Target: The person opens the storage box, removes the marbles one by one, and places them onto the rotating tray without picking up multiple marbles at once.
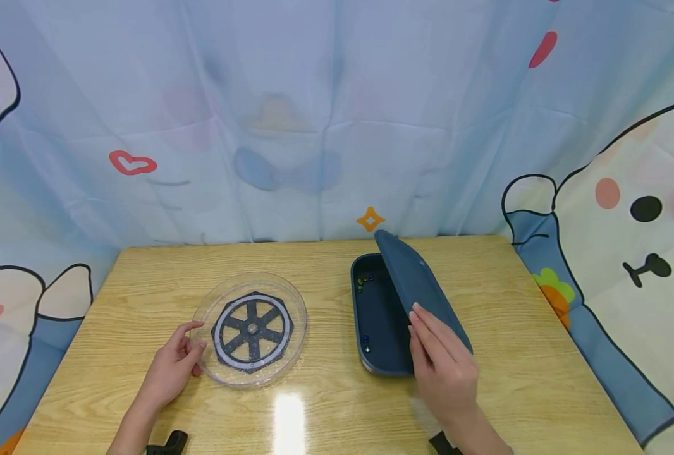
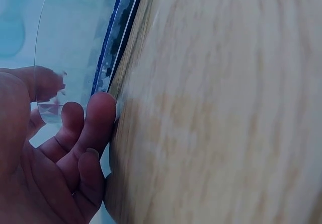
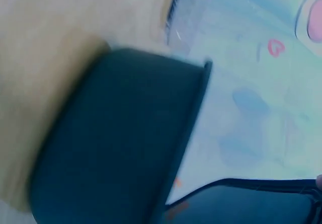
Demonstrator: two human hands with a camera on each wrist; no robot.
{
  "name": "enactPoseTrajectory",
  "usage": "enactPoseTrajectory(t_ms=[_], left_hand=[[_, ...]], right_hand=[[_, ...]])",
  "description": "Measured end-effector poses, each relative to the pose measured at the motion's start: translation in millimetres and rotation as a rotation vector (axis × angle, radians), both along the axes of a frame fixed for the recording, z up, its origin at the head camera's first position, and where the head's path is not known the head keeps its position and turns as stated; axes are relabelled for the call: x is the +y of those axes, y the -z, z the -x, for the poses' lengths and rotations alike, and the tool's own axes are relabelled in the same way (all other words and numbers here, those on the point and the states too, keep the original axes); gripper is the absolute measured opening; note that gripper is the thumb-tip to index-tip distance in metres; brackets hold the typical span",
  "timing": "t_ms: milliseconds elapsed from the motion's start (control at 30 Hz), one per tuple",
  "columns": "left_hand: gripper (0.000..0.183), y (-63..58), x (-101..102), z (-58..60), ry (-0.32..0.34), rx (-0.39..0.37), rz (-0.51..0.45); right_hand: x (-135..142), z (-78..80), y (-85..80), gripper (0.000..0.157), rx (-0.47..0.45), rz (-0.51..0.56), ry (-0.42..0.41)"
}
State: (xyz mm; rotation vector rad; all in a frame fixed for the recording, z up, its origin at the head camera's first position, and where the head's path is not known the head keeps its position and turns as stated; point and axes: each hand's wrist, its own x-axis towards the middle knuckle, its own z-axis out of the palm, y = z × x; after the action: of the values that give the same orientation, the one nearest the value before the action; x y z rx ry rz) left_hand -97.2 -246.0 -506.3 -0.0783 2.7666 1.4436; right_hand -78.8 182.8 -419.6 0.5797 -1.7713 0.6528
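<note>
My left hand [image 1: 172,368] holds the left rim of a round clear plastic dish [image 1: 298,335], which has a dark six-spoked wheel shape [image 1: 254,346] at its middle. Seen in the left wrist view, the fingers lie at the dish's see-through edge. To the right stands a dark blue rectangular box [image 1: 381,319] with a few small shiny beads [image 1: 362,282] inside. My right hand [image 1: 446,373] pinches its blue lid [image 1: 419,275], tilted up over the box's right side. The right wrist view shows the box's outer wall [image 3: 115,133] and part of the lid [image 3: 256,204].
Dish and box stand apart on a light wooden table [image 1: 325,404]. Behind its back edge hangs a pale blue cartoon-print curtain [image 1: 291,82]. A black object [image 1: 169,442] shows beside the left wrist at the bottom edge.
</note>
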Motion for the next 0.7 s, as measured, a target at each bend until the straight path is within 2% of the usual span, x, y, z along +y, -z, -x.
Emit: enactPoseTrajectory(t_ms=[100, 200, 367, 500, 633, 700], left_hand=[[0.038, 0.2, 0, -0.1, 0.002, 0.004, 0.006], [0.038, 0.1, -1, -0.4, 0.002, 0.007, 0.014], [0.037, 0.0, -1, -0.6, -0.001, 0.013, 0.022], [0.037, -0.2, 0, -0.2, -0.001, 0.012, 0.024], [0.037, 0.0, 0, 0.3, 0.000, 0.008, 0.024], [0.038, 0.8, 0, 0.9, 0.002, 0.006, 0.022]], right_hand=[[9, 3.9, -13.5, 0.027, 0.074, 0.110, 0.061], [23, 9.2, -24.4, 0.019, 0.111, 0.240, 0.143], [63, 23.0, -26.9, 0.009, 0.108, 0.470, 0.237], [98, 28.9, -23.9, 0.010, 0.046, 0.590, 0.351], [120, 23.5, -21.5, 0.014, -0.092, 0.668, 0.467], [131, 21.8, -14.6, 0.016, -0.164, 0.727, 0.514]])
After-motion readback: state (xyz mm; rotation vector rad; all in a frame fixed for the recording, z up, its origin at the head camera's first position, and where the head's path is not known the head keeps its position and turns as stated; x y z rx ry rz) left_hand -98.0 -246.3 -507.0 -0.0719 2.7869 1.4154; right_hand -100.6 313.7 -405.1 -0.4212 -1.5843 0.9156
